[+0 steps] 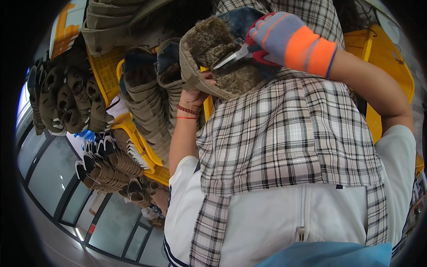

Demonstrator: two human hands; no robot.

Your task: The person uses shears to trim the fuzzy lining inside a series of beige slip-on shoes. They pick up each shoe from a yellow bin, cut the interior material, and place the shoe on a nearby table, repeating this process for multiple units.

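Observation:
A fur-lined shoe upper (249,79), tan outside with brown pile inside and a dark blue part at the far end, rests over my lap. My left hand (200,89), bare with a beaded bracelet, grips its near left edge; most of its fingers are hidden beneath the upper. In a grey and orange glove, my right hand (278,40) is closed around the red handles of a pair of scissors (233,58). The scissor blades point down and left into the fur, near my left fingertips.
Stacks of nested tan uppers (144,107) stand to my left in a yellow plastic crate (149,149). Brown shoe pieces (66,100) hang or lie at the far left. More uppers (106,164) are piled below. A yellow crate (391,58) stands right.

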